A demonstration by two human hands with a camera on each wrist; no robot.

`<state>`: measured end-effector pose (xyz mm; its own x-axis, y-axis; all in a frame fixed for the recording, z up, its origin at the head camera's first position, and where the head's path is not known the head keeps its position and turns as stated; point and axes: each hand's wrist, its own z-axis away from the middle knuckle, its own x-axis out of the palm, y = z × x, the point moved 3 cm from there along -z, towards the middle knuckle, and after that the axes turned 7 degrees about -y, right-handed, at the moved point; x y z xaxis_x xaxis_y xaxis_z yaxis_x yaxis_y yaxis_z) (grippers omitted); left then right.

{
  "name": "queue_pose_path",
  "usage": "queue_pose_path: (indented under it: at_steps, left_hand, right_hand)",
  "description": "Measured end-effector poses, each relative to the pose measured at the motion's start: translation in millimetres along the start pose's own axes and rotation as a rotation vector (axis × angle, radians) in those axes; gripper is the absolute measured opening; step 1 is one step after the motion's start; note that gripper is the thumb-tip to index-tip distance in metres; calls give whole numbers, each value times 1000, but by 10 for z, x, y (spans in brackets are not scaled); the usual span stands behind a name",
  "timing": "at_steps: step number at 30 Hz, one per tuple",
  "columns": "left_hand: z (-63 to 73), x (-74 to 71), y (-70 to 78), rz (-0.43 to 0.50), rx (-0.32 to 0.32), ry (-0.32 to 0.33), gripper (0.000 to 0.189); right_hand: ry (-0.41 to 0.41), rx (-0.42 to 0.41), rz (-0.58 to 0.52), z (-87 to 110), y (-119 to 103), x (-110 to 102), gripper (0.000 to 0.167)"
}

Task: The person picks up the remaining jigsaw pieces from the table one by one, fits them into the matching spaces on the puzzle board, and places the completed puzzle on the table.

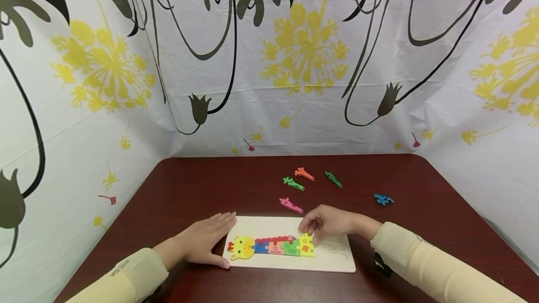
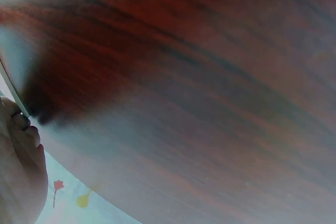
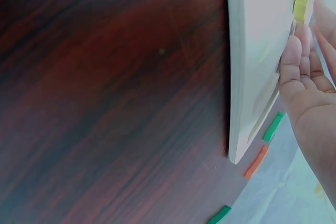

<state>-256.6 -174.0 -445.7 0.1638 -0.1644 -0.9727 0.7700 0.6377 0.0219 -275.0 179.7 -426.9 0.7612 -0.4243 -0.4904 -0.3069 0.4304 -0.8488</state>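
Observation:
A pale wooden puzzle board (image 1: pixel 286 265) lies on the table with a giraffe puzzle on it. The yellow giraffe head (image 1: pixel 243 247) is at the left, followed by blue (image 1: pixel 261 247), pink (image 1: pixel 276 248) and green (image 1: pixel 291 248) pieces, with a red strip (image 1: pixel 273 239) along their upper side. My right hand (image 1: pixel 326 222), fingers curled, pinches the upper edge of the yellow puzzle piece (image 1: pixel 306 246) at the row's right end. My left hand (image 1: pixel 210 238) lies with fingers extended at the board's left edge, thumb by its lower corner.
Beyond the board lie a pink piece (image 1: pixel 291 205), a light green piece (image 1: pixel 293 183), an orange piece (image 1: pixel 304 174) and a dark green piece (image 1: pixel 333 179). Blue pieces (image 1: pixel 383 199) sit farther right. A patterned white cloth (image 1: pixel 303 125) hangs around the dark red table (image 1: pixel 210 186).

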Motion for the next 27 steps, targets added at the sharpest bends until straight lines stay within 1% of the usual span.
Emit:
queue_pose_path:
  at_steps: [7, 11, 20, 27]
  left_hand:
    - [8, 3, 2, -2, 9, 14, 109]
    - [12, 1, -2, -17, 19, 27, 109]
    - [12, -5, -5, -3, 6, -2, 110]
    - [9, 0, -17, -6, 4, -4, 110]
  right_hand:
    - [42, 39, 33, 27, -4, -37, 29]
    - [53, 26, 26, 79, -18, -88, 29]
    - [76, 3, 8, 247, -2, -248, 30]
    - [139, 32, -13, 413, 44, -382, 37]
